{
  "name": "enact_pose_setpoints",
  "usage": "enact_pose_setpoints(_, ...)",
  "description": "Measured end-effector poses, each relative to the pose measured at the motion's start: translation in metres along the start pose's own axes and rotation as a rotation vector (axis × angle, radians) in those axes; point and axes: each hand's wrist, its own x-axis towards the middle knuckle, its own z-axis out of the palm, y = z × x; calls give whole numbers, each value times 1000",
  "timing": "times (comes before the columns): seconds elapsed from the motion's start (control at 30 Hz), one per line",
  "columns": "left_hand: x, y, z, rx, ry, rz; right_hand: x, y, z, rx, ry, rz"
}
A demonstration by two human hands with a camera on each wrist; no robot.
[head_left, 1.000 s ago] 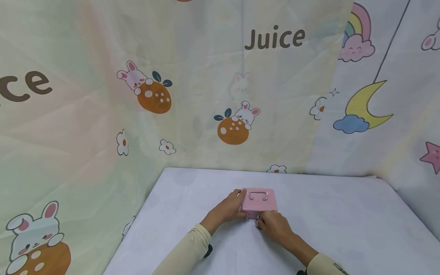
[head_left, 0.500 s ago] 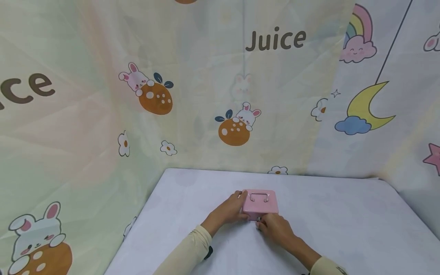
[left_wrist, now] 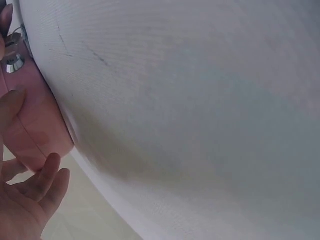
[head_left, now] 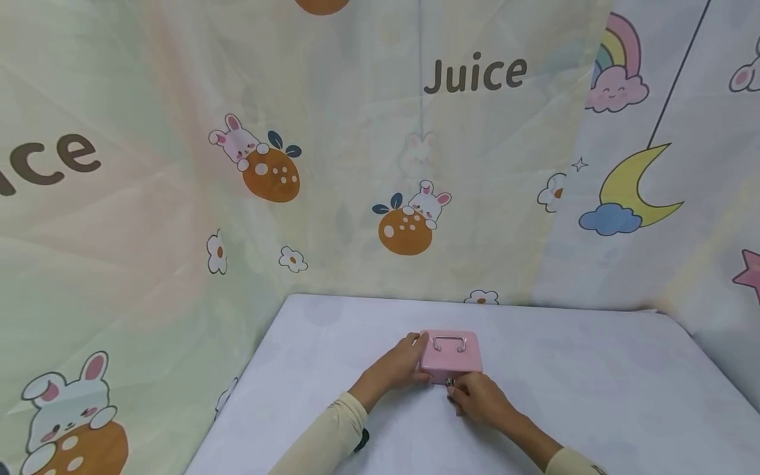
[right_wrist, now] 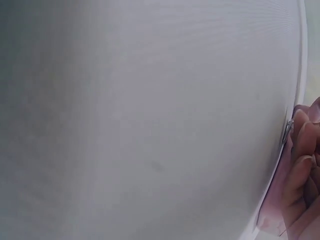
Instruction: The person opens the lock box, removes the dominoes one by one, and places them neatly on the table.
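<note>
A small pink cash box (head_left: 451, 353) with a metal handle (head_left: 449, 340) on its lid sits on the table. My left hand (head_left: 400, 366) grips its left side; in the left wrist view the thumb lies on the front face and the fingers bend round the corner. A silver lock (left_wrist: 15, 63) shows on the front face. Right by that lock, my right hand (head_left: 479, 398) has curled fingers pinching a small metal key (left_wrist: 12, 39), mostly covered by the fingertips. A thin metal ring (right_wrist: 288, 131) hangs beside those fingers in the right wrist view.
The box stands on a white-covered table (head_left: 564, 369), toward its far side. Behind and at the sides hang printed cloth walls (head_left: 344, 264) with rabbits, fruit and a moon. A dark wrist strap (head_left: 361, 440) shows by the left sleeve.
The head view has tilted up slightly, so everything sits a little lower. My right hand has turned and shifted slightly at the box's front. The left hand keeps its hold on the cash box.
</note>
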Motion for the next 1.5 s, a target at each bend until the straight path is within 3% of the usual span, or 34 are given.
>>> enact_pose_setpoints(0.73, 2, -3, 4, 5, 11, -8, -4, 7, -2, 246, -54, 144)
enact_pose_setpoints(1.07, 1, -1, 5, 6, 17, -7, -3, 7, -1, 320, -70, 318)
enact_pose_setpoints(1.5, 0, 1, 4, 1, 8, -25, -5, 7, -2, 452, -98, 340)
